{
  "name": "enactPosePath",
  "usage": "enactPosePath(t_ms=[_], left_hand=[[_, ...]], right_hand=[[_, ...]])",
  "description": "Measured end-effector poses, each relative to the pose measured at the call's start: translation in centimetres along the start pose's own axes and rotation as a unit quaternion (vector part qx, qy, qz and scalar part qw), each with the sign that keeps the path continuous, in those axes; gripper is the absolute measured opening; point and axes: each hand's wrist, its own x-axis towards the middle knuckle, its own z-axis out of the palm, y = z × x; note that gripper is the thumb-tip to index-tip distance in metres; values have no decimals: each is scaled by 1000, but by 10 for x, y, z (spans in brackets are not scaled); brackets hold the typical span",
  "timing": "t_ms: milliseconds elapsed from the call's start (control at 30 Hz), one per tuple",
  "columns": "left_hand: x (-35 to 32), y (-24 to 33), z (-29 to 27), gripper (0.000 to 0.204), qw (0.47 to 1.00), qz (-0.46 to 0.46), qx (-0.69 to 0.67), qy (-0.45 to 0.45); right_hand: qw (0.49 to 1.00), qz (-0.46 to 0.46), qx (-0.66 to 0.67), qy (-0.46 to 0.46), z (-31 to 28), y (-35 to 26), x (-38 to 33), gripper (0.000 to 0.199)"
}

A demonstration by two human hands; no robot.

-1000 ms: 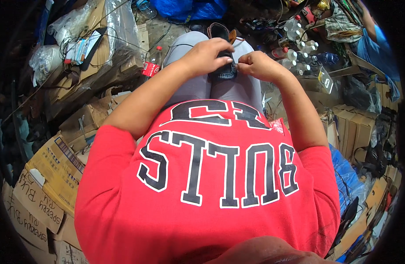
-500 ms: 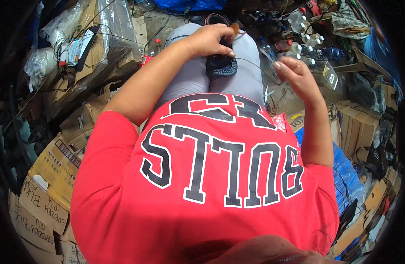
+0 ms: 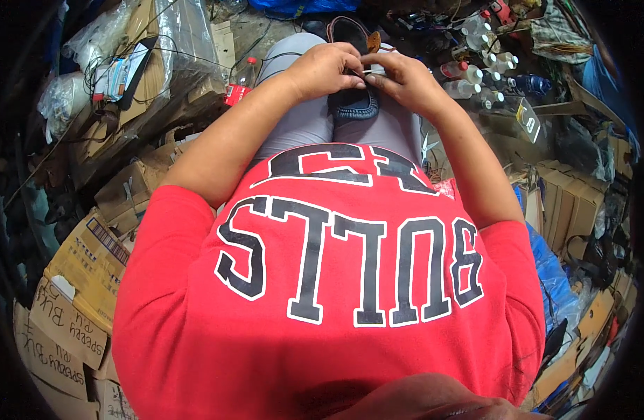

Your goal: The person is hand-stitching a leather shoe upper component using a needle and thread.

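Note:
A dark shoe with gathered stitching round its toe lies between my thighs, toe toward me. My left hand is closed on its left side, thumb and fingers gripping the upper. My right hand meets it from the right, its thumb and fingers pinched over the shoe. From that pinch a thin pale tool shows; its exact kind is too small to tell. Fingers cover the middle of the shoe. Just beyond the hands are a brown tab and the shoe's open, reddish-edged collar.
To the left stands a red-capped bottle near plastic-wrapped cardboard. Several white-capped bottles stand at the right. Scissors lie beside my right thigh. Cardboard pieces and blue plastic sheeting flank me.
My right hand has come in from the far right, where it held a dark thread drawn out taut, to the shoe beside my left hand. The left hand stays on the shoe.

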Motion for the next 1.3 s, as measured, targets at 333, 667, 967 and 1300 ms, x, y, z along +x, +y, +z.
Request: enactPosePath(t_ms=[333, 667, 967, 1300], left_hand=[[-25, 15, -3, 13, 999, -3, 41, 30], [2, 24, 3, 25, 992, -123, -7, -36], [19, 16, 4, 27, 978, -143, -60, -141], [16, 7, 10, 24, 949, -199, -215, -114]], right_hand=[[991, -49, -126, 7, -3, 21, -3, 29], [984, 43, 141, 97, -3, 15, -27, 17], [994, 96, 52, 17, -19, 16, -38, 15], [997, 51, 58, -5, -24, 29, -22, 16]])
